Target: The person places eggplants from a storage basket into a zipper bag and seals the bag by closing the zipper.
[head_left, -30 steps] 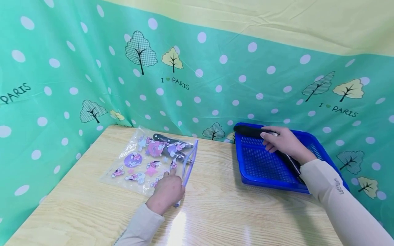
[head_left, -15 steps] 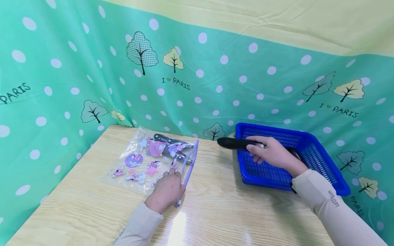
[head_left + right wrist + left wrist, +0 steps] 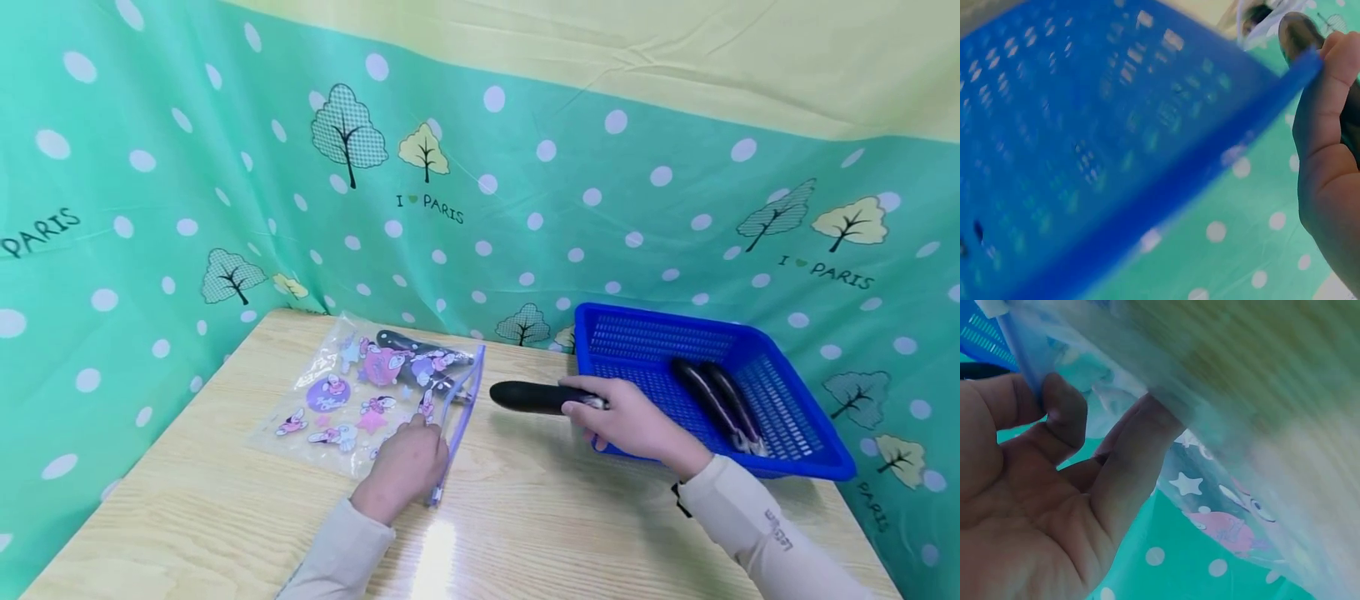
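Note:
My right hand (image 3: 626, 417) grips a dark purple eggplant (image 3: 528, 397) by its stem end, the rounded end pointing left toward the bag. Both are over the table, just left of the basket. My left hand (image 3: 408, 462) holds the purple zip edge of a clear zip bag (image 3: 300, 442) printed with pink and purple cartoons; in the left wrist view thumb and finger pinch that edge (image 3: 1022, 356). Inside the bag lie dark eggplants (image 3: 393, 339), partly covered by the print. Two more eggplants (image 3: 705, 392) lie side by side in the blue basket (image 3: 806, 450).
The basket stands at the right of the wooden table (image 3: 525, 525), close to the back curtain. A green dotted curtain (image 3: 585, 217) with tree prints hangs behind the table and along its left side.
The right hand has carried the eggplant out of the basket, left and toward the front. Two eggplants in the basket now show fully. The left hand and bag have hardly moved.

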Available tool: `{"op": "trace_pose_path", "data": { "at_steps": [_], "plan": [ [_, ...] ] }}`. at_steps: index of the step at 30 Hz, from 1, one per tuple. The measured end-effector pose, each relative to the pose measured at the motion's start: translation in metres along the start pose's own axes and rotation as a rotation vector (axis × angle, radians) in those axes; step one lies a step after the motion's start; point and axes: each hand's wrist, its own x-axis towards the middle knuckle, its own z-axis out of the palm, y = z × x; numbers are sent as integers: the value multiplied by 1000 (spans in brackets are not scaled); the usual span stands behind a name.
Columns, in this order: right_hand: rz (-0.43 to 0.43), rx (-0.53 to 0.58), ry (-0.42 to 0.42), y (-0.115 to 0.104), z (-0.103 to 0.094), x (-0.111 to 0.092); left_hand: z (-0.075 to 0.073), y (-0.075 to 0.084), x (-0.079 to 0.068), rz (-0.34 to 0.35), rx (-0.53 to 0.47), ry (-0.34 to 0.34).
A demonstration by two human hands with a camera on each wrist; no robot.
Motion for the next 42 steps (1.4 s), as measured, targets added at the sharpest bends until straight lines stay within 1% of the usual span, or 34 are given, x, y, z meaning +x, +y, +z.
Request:
{"op": "trace_pose_path", "data": {
  "at_steps": [3,5,7,12,16,21,26,30,34,40,42],
  "plan": [
    [17,18,-11,-2,12,-1,0,-3,1,3,-22,39],
    [23,48,-24,-3,19,-1,-2,-5,2,-13,-38,65],
    [11,60,-34,-4,25,-1,-3,-6,2,-31,-49,94],
    [-30,90,-33,-5,41,5,-7,-4,1,-80,-21,201],
    [-23,131,-14,-3,50,9,-9,-1,-2,-118,10,273],
    [-43,172,25,-2,59,15,-10,3,-6,-124,52,338],
    [-73,198,17,-5,68,22,-8,4,-7,-131,42,344],
    [-65,199,-2,-8,76,28,-7,3,-6,-132,31,349],
    [-63,199,-4,-11,85,36,-7,2,-5,-142,16,359],
    [-74,152,-7,-14,92,49,-9,6,-5,-144,-11,351],
    [-72,139,-14,-15,94,54,-9,6,-5,-135,-10,360]
  ]
}}
